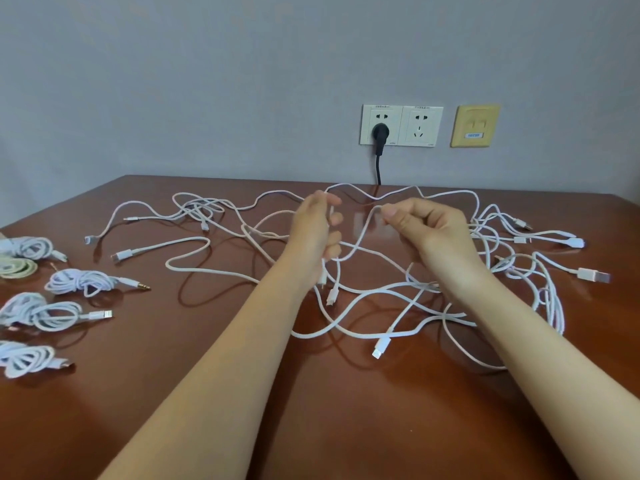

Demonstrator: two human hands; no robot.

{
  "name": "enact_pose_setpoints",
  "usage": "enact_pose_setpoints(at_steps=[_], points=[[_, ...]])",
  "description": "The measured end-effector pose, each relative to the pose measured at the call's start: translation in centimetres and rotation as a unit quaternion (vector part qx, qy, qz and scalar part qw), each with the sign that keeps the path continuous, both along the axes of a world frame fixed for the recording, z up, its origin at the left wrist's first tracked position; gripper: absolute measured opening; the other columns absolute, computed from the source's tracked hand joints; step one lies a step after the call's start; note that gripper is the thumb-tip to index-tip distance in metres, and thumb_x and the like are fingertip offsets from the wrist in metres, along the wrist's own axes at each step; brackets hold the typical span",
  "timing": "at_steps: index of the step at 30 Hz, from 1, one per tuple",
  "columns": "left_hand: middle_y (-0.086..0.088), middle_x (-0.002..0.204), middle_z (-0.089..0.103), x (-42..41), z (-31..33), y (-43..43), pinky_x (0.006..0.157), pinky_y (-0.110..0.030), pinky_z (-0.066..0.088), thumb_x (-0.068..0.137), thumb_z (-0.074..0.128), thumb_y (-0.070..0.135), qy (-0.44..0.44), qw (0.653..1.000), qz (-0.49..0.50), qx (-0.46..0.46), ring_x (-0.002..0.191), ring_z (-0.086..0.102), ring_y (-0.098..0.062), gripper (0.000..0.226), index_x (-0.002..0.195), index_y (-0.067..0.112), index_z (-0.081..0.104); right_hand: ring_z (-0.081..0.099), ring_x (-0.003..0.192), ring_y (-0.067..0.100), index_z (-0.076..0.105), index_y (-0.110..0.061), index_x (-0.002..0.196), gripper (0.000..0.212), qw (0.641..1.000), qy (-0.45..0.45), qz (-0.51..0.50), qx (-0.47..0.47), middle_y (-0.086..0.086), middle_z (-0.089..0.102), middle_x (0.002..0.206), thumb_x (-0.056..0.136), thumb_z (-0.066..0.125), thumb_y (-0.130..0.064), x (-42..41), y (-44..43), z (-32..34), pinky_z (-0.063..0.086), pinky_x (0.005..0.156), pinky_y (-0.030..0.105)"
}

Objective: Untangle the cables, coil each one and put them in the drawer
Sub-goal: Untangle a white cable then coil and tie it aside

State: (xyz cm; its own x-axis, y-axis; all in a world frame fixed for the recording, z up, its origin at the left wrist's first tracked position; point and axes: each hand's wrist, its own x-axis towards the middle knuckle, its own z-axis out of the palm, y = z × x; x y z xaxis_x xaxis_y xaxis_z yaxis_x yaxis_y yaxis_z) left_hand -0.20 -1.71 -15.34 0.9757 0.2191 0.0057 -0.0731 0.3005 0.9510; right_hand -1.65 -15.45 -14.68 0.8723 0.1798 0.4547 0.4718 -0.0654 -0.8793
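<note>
We are pinching one white cable (362,235) between left hand (313,237) and right hand (433,230) | coiled bundles (79,282) lying at left edge | tangle (415,299) awaiting us, centre

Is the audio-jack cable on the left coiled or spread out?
Coiled: the audio-jack cable lies in a tight bundle, only its plug end sticking out.

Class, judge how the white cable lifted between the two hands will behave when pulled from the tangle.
Probably floppy: the white cable sags in a curve between the left hand and right hand. Likely light: a fingertip pinch holds it up. It may snag, since it crosses other strands in the tangle.
</note>
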Motion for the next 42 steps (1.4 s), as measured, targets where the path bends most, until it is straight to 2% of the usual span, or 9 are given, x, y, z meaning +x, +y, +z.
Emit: enact_pose_setpoints(at_steps=[4,9,14,20,24,30,34,37,42], points=[[0.000,0.058,0.035,-0.5,-0.3,-2.6,0.035,-0.005,0.016,0.101,0.027,0.018,0.016,0.995,-0.048,0.088,0.026,0.018,-0.002,0.032,0.076,0.021,0.046,0.043,0.035,-0.003,0.058,-0.006,0.080,0.020,0.996,-0.024,0.062,-0.051,-0.017,0.044,0.034,0.094,0.045,-0.002,-0.4,0.2,-0.2,0.035,0.043,0.006],[-0.004,0.061,0.042,-0.7,-0.7,-3.1,0.033,-0.004,0.019,0.102,0.032,0.025,0.032,0.985,-0.086,0.144,0.022,0.027,0.000,0.019,0.101,0.023,0.051,0.045,0.036,-0.002,0.052,-0.003,0.082,0.025,0.994,-0.027,0.099,-0.045,-0.018,0.046,0.038,0.096,0.034,0.006,-0.6,-0.3,0.4,0.033,0.042,0.004],[-0.005,0.055,0.033,-1.1,-0.9,-3.9,0.033,-0.006,0.016,0.099,0.034,0.042,0.036,0.977,-0.142,0.156,0.025,0.019,-0.002,0.031,0.086,0.019,0.051,0.045,0.034,-0.002,0.054,-0.008,0.073,0.029,0.999,0.011,0.032,0.015,-0.015,0.047,0.038,0.097,0.039,-0.001,-0.2,-0.2,0.4,0.033,0.039,0.005],[-0.004,0.053,0.036,-1.1,-0.7,-3.8,0.033,-0.008,0.017,0.100,0.030,0.044,0.037,0.982,-0.130,0.130,0.025,0.020,-0.004,0.035,0.098,0.020,0.055,0.046,0.035,-0.005,0.058,-0.009,0.077,0.025,0.999,0.019,-0.028,0.001,-0.018,0.044,0.032,0.098,0.044,-0.011,0.4,-0.1,-0.1,0.042,0.057,0.011],[-0.002,0.049,0.035,-1.3,-0.5,-3.8,0.030,-0.008,0.013,0.100,0.021,0.044,0.030,0.977,-0.200,0.074,0.029,0.017,-0.003,0.043,0.089,0.016,0.052,0.043,0.034,-0.002,0.060,-0.017,0.072,0.026,0.996,0.024,-0.087,-0.001,-0.017,0.045,0.034,0.095,0.050,-0.017,1.2,-0.6,-0.6,0.032,0.044,0.009],[0.009,0.037,0.029,-1.3,-1.2,-4.2,0.030,-0.011,0.020,0.099,0.027,-0.002,-0.007,0.970,-0.205,0.127,0.028,0.027,-0.001,0.025,0.087,0.011,0.046,0.046,0.037,-0.001,0.061,-0.022,0.068,0.020,0.990,0.019,-0.137,0.010,-0.009,0.058,0.048,0.088,0.062,-0.017,1.8,-0.9,-1.1,0.031,0.041,0.008],[0.008,0.039,0.030,-1.3,-1.3,-3.9,0.033,-0.014,0.027,0.101,0.026,0.004,-0.003,0.972,-0.197,0.130,0.031,0.034,-0.005,0.019,0.104,0.010,0.045,0.060,0.058,0.004,0.061,-0.022,0.071,0.017,0.991,0.025,-0.134,0.006,0.000,0.065,0.065,0.087,0.064,-0.019,1.9,-0.9,-1.3,0.040,0.055,0.014],[0.007,0.044,0.027,-1.6,-1.0,-3.5,0.031,-0.010,0.016,0.103,0.025,0.010,0.011,0.971,-0.207,0.116,0.029,0.020,-0.001,0.022,0.098,0.016,0.047,0.050,0.043,-0.005,0.061,-0.022,0.073,0.016,0.992,0.023,-0.125,-0.006,-0.001,0.066,0.069,0.088,0.062,-0.019,1.8,-0.9,-1.3,0.035,0.048,0.009],[0.009,0.040,0.026,-1.3,-0.4,-3.0,0.031,-0.009,0.012,0.103,0.022,0.014,0.010,0.987,-0.149,0.054,0.028,0.016,-0.001,0.031,0.078,0.016,0.040,0.040,0.038,-0.002,0.056,-0.023,0.074,0.022,0.993,0.063,-0.094,-0.016,-0.014,0.050,0.047,0.092,0.051,-0.012,2.0,-0.9,-1.8,0.029,0.050,0.019]])
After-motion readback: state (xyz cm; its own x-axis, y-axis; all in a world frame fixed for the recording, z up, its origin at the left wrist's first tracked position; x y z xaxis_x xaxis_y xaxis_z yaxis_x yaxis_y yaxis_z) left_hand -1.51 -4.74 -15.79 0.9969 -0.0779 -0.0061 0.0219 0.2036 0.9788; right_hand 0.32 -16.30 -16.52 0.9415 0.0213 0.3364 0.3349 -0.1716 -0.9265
